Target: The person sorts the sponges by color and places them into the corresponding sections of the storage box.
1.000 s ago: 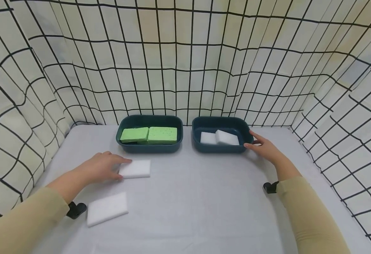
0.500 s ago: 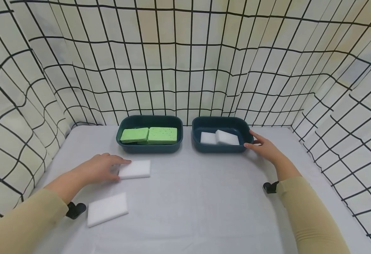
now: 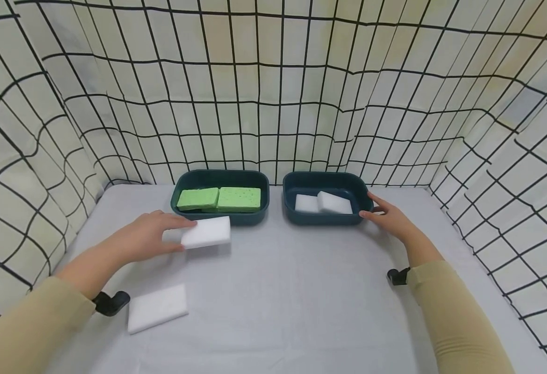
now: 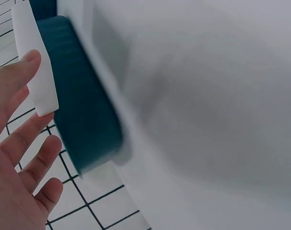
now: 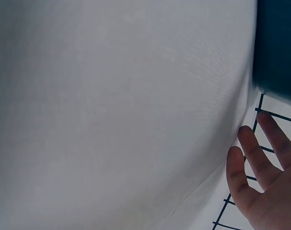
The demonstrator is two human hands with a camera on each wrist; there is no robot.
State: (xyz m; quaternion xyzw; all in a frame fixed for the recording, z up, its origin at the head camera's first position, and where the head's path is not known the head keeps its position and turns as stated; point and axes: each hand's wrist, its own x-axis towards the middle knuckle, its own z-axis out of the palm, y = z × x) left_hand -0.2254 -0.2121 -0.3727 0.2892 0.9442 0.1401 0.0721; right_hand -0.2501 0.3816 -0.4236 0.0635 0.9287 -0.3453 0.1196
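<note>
My left hand (image 3: pixel 144 239) pinches a flat white sponge (image 3: pixel 206 232) between thumb and fingers, lifted off the table just in front of the left bin. In the left wrist view the thumb lies on the face of the sponge (image 4: pixel 34 67), and the lower fingers are spread apart. My right hand (image 3: pixel 390 221) touches the right end of the right dark teal bin (image 3: pixel 324 218), with thumb and index finger at its rim. Other fingers of the right hand (image 5: pixel 260 167) look extended in the right wrist view. Two white sponges (image 3: pixel 334 202) lie in that bin.
Green sponges (image 3: pixel 239 199) fill the front of the left dark teal bin (image 3: pixel 250 219). Another white sponge (image 3: pixel 158 308) lies on the white-covered table (image 3: pixel 301 301) near the left forearm. Black wire grid (image 3: pixel 273 104) walls stand at the back and both sides.
My left hand has raised the white sponge from the table and carried it slightly forward toward the left bin, tilting it. My right hand has stayed at the right bin.
</note>
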